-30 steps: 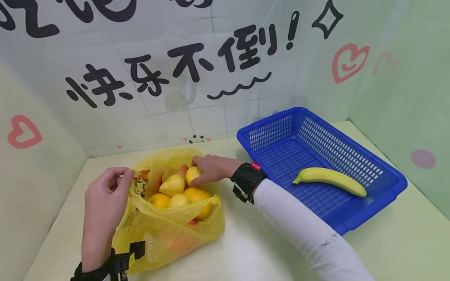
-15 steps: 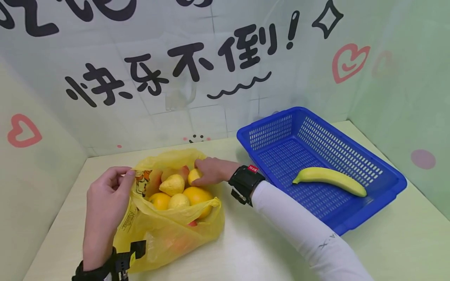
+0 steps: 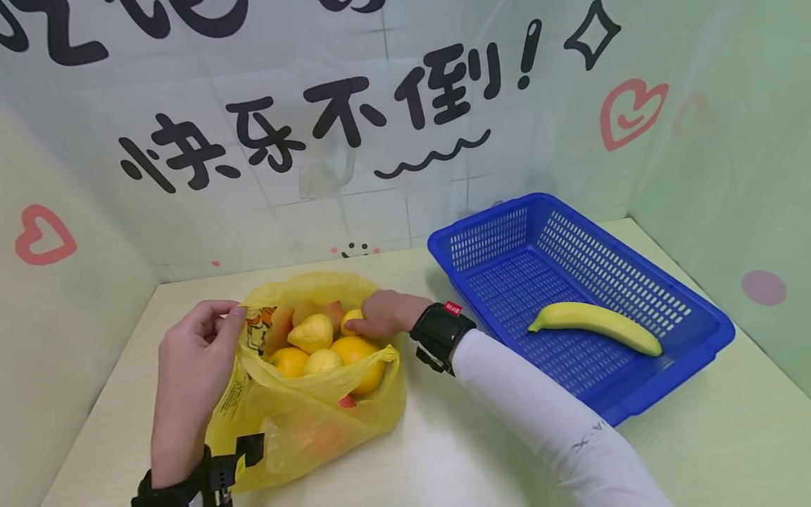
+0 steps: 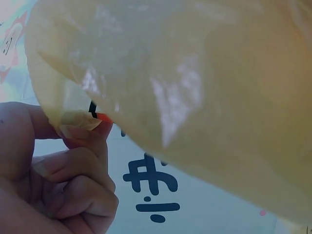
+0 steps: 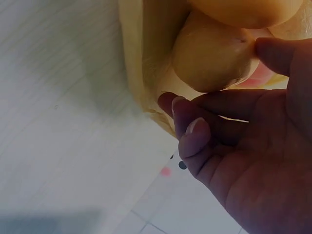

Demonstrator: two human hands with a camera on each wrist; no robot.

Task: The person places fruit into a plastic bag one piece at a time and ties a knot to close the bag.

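Inside the open yellow plastic bag (image 3: pixel 317 443), at its far right side, a small yellow fruit (image 3: pixel 351 322) sits in the right hand's (image 3: pixel 394 313) grasp — thumb against it, fingers bent round. A pear-shaped yellow fruit (image 3: pixel 312 334) and oranges (image 3: pixel 288 362) lie close by. The left hand (image 3: pixel 199 345) pinches the bag's rim. Rightward, a banana (image 3: pixel 595 325) rests in a blue plastic basket (image 3: pixel 507 282) — both on the pale table (image 3: pixel 456 458).

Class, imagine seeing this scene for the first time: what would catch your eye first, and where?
Probably the bright blue basket on the right side of the table, with a single banana in it. The yellow plastic bag to its left, open and holding yellowish fruit, comes next. Big black writing on the back wall also draws the eye.
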